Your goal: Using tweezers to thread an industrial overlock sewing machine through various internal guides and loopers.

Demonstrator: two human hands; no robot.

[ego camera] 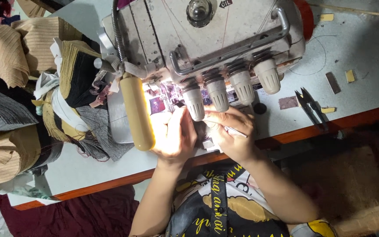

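While both hands work beneath the tension knobs [231, 85] of the overlock sewing machine [207, 39], left hand [174, 136] sits under the glaring lamp [137, 112], finger closure washed out, cannot tell. Right hand [231, 131] pinches slim tweezers [235, 131], fingers closed, suited to the tight gap. Thread snips [312, 107] lie on the bench [356, 57], fabric pieces [18, 101] stacked left.

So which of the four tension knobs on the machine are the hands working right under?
The leftmost knob of the four. The right hand has its fingertips at its base and the left hand sits just beside it; the other three stand clear further right.
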